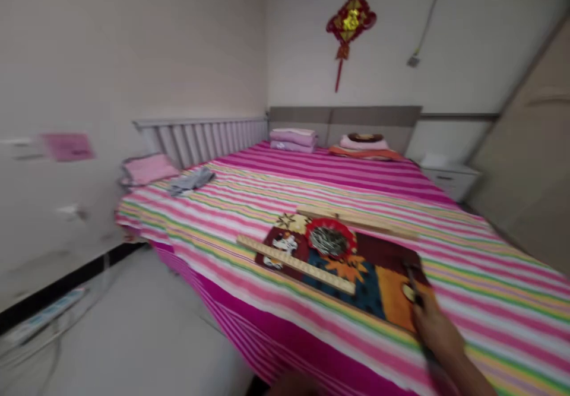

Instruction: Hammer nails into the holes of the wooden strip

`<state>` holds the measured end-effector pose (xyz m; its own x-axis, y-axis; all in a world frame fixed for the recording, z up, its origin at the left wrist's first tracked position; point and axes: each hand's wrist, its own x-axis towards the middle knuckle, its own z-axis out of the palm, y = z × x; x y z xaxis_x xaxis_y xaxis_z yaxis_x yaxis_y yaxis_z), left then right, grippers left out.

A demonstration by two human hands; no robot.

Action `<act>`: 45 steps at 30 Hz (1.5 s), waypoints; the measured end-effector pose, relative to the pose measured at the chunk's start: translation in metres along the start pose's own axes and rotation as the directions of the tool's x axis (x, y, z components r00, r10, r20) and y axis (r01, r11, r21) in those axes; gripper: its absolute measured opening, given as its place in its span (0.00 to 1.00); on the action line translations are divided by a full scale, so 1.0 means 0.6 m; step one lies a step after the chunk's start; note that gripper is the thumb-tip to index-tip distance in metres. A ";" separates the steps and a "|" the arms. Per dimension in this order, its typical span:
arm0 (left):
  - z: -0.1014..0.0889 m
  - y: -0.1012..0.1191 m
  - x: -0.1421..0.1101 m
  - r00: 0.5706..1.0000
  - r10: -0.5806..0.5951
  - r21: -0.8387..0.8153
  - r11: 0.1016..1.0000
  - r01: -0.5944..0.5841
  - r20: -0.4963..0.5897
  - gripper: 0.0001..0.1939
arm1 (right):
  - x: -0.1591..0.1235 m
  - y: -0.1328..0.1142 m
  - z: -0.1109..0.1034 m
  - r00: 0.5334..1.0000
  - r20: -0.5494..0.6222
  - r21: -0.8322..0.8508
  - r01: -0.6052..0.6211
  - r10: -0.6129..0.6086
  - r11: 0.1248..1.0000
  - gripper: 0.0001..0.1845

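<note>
At the right front of the bed, my right hand [434, 325] is closed around a dark, slim tool [414, 286] that looks like a hammer; motion blurs it. Its thin end reaches over a patterned board or mat [369, 289] lying on the striped sheet. On this mat sits a red dish [354, 243] full of small silvery metal pieces, perhaps nails. A pale wooden strip with a row of marks [296, 263] lies across the front of the mat. Behind it lies another wooden strip [378, 225]. A blurred brownish shape at the bottom edge may be my left hand [294, 384]; its fingers do not show.
Grey clothing [191, 181] and a pink cushion [151, 169] lie on the bed's left side, near a white railing [200, 141]. Folded bedding [293, 139] rests by the headboard [303, 117]. A power strip [48, 316] with cables lies on the floor.
</note>
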<state>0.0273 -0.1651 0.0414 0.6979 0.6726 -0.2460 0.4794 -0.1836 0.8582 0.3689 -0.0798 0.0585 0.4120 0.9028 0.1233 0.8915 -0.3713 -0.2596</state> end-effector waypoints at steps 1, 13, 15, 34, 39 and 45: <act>0.011 0.003 0.006 0.999 -0.026 -0.038 0.999 0.027 0.021 0.13 | -0.003 -0.006 -0.005 0.999 0.041 -0.012 -0.034 0.035 0.999 0.20; -0.216 0.114 0.140 0.837 -0.202 -0.012 0.974 0.227 -0.509 0.17 | 0.009 0.003 0.002 0.978 0.172 0.041 -0.127 0.118 0.991 0.25; -0.264 0.118 0.180 0.790 -0.152 0.194 0.926 0.325 -0.594 0.14 | 0.010 0.007 0.006 0.977 0.177 0.063 -0.131 0.118 0.989 0.26; -0.353 0.067 0.388 0.752 -0.208 0.674 0.342 0.655 -0.625 0.19 | 0.013 0.029 0.025 0.974 0.189 0.135 -0.150 0.123 0.979 0.26; -0.360 0.075 0.374 0.676 -0.186 0.588 0.368 0.720 -0.713 0.20 | 0.011 0.028 0.025 0.974 0.191 0.153 -0.155 0.125 0.976 0.26; -0.341 0.092 0.389 0.670 -0.394 0.588 0.322 0.742 -0.629 0.22 | 0.010 0.027 0.022 0.971 0.204 0.151 -0.161 0.129 0.975 0.26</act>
<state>0.1077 0.1282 0.1235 -0.0562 0.9741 -0.2192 0.9851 0.0184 -0.1710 0.3834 -0.0775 0.0426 0.4761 0.8726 -0.1089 0.7746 -0.4747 -0.4179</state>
